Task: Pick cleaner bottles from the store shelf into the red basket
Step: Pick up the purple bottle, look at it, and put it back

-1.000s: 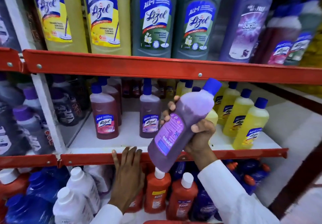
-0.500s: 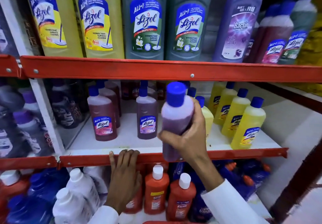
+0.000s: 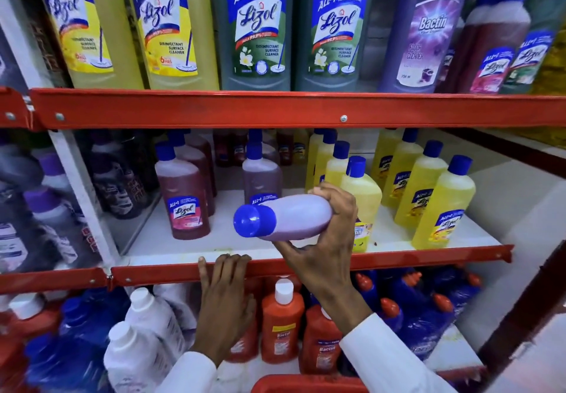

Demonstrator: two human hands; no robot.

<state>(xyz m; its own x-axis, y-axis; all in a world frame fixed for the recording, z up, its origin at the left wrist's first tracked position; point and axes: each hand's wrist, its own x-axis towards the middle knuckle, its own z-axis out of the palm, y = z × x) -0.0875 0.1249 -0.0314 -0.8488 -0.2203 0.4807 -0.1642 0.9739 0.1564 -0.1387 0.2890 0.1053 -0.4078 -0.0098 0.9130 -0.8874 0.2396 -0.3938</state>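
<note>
My right hand (image 3: 327, 239) grips a purple cleaner bottle (image 3: 291, 217) with a blue cap. The bottle lies nearly level in front of the middle shelf, cap pointing left. My left hand (image 3: 225, 300) rests flat with fingers spread on the red front rail of the middle shelf (image 3: 171, 273) and holds nothing. The rim of the red basket (image 3: 306, 385) shows at the bottom edge, below my right forearm. Its inside is out of view.
The middle shelf holds dark red bottles (image 3: 183, 196) at left and several yellow bottles (image 3: 441, 206) at right. Large yellow, green and purple bottles stand on the top shelf (image 3: 257, 28). Orange (image 3: 281, 322), white and blue bottles fill the bottom shelf.
My right hand has turned the purple bottle from tilted cap-up-right, through upright, to lying nearly level with its cap to the left. My left hand has stayed on the rail.
</note>
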